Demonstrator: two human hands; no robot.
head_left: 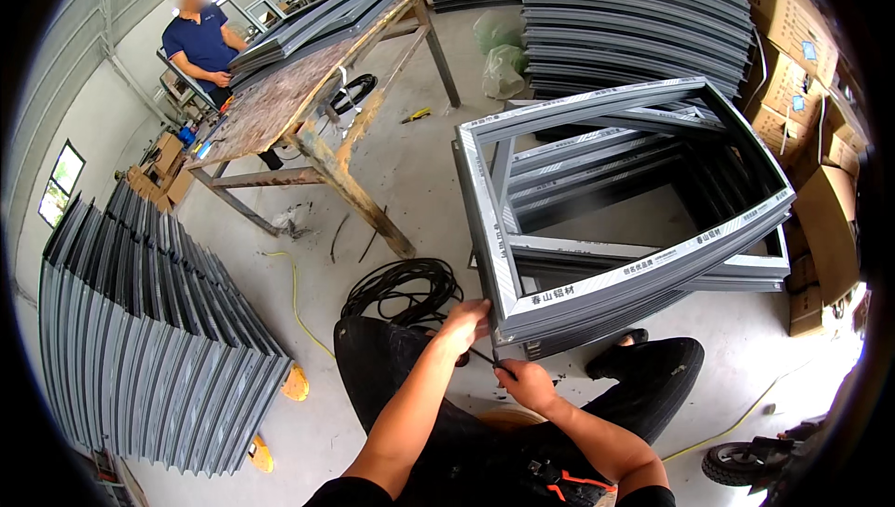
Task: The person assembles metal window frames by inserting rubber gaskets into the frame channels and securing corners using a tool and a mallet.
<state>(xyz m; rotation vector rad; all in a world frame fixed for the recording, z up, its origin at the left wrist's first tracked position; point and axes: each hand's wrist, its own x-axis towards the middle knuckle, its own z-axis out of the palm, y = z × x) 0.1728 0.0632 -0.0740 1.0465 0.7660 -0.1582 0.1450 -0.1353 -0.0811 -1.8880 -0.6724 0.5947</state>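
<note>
A stack of grey metal window frames with printed white film stands before me, its top frame lying at a slant. My left hand is closed at the near left corner of the top frame, thumb against its side; some fingers are hidden. Just below that corner, my right hand is closed on a thin black strip, which runs toward my left hand. Where the strip's far end goes is hard to see. Between my legs, a round, light-brown seat or tub shows partly.
Coiled black cable lies left of the stack. A worktable carries more frames, with another person behind it. Grey profiles stand at left, a tall frame stack behind, cardboard boxes and a wheel at right.
</note>
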